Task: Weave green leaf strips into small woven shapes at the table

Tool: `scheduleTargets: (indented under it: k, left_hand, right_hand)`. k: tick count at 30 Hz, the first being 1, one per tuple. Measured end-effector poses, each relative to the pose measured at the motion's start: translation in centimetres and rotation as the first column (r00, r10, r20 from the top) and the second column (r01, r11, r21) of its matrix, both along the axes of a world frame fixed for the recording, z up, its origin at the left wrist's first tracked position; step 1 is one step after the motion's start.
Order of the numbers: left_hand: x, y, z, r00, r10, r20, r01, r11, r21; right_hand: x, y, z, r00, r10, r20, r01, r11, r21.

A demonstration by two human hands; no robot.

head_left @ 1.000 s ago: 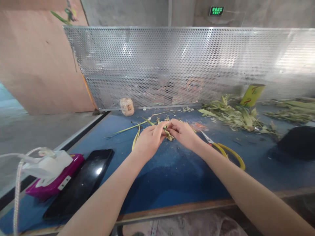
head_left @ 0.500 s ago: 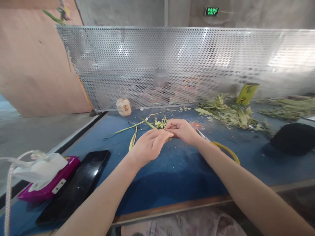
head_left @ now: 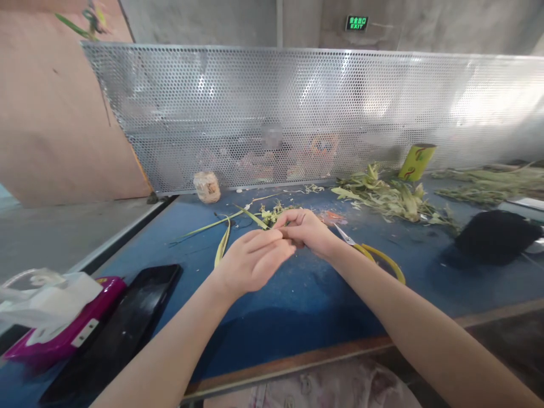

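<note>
In the head view my left hand [head_left: 257, 258] and my right hand [head_left: 305, 229] meet over the middle of the blue table. Both are closed, fingertips together, around something small that the fingers hide. Just behind them lies a clump of pale green plant pieces [head_left: 272, 214]. Long green leaf strips [head_left: 222, 241] stretch out to the left of my left hand. A pair of scissors with yellow handles [head_left: 385, 258] lies partly under my right forearm, its blades pointing away from me.
A perforated metal screen [head_left: 272, 107] closes off the table's back. At left are a black phone [head_left: 114, 334] and a magenta power strip [head_left: 51, 351]. A roll-shaped object [head_left: 207, 187] stands behind. Dry green leaves [head_left: 391, 195], a yellow-green box [head_left: 417, 162] and a black object [head_left: 495, 237] lie right.
The view has shifted slightly, so the table things appear further left. My left hand has turned a little, and both hands stay together with closed fingers.
</note>
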State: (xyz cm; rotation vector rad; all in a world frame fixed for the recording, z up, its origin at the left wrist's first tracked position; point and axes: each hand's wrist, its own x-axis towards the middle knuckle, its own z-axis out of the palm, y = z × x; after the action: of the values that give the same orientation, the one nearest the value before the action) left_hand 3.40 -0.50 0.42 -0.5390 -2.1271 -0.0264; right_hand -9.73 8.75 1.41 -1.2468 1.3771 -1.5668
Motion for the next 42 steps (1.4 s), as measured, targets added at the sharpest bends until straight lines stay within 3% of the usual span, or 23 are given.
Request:
scheduleTargets:
  k: [7,12,15,19,23,26,28,33,39,42]
  left_hand:
    - [-0.1,0.6,0.2,0.986,0.163,0.032,-0.166,0.962,0.215]
    - [-0.4,0.4,0.1,0.976,0.206,-0.071,-0.145,0.858,0.493]
    - [-0.6,0.5,-0.2,0.990,0.130,0.047,-0.126,0.712,0.690]
    - [-0.9,1.1,-0.2,0.976,-0.141,0.168,-0.090,0.440,0.893]
    - [-1.2,1.6,0.1,0.944,-0.311,0.112,-0.063,0.164,0.984]
    - [-1.1,1.6,0.3,0.910,-0.400,0.106,-0.101,0.033,0.994]
    - [-0.9,1.5,0.5,0.897,-0.426,0.122,-0.120,0.033,0.992]
    - [-0.7,1.6,0.5,0.876,-0.448,0.180,-0.151,0.100,0.983]
    - [-0.9,1.8,0.5,0.892,-0.432,0.135,-0.094,0.114,0.989]
    - [-1.0,1.5,0.5,0.919,-0.385,0.080,-0.052,0.083,0.995]
  right_hand:
    - [0.2,0.0,0.0,0.999,0.032,0.010,-0.032,0.999,0.003]
    - [0.3,0.4,0.3,0.998,0.043,-0.050,-0.043,0.999,-0.010]
    - [0.2,0.4,0.2,0.998,0.054,-0.017,-0.054,0.999,-0.009]
    - [0.3,0.3,0.0,0.996,0.083,0.036,-0.083,0.996,-0.026]
    - [0.6,0.2,-0.1,0.987,0.105,0.124,-0.100,0.994,-0.042]
    - [0.6,0.1,-0.4,0.979,0.134,0.155,-0.126,0.990,-0.062]
    - [0.5,0.0,-0.6,0.974,0.165,0.157,-0.158,0.986,-0.060]
    - [0.3,-0.1,-1.1,0.967,0.220,0.130,-0.223,0.975,0.006]
    - [0.6,-0.2,-1.0,0.985,0.163,0.064,-0.161,0.986,-0.039]
    - [0.4,-0.1,-0.7,0.995,0.082,0.060,-0.076,0.991,-0.108]
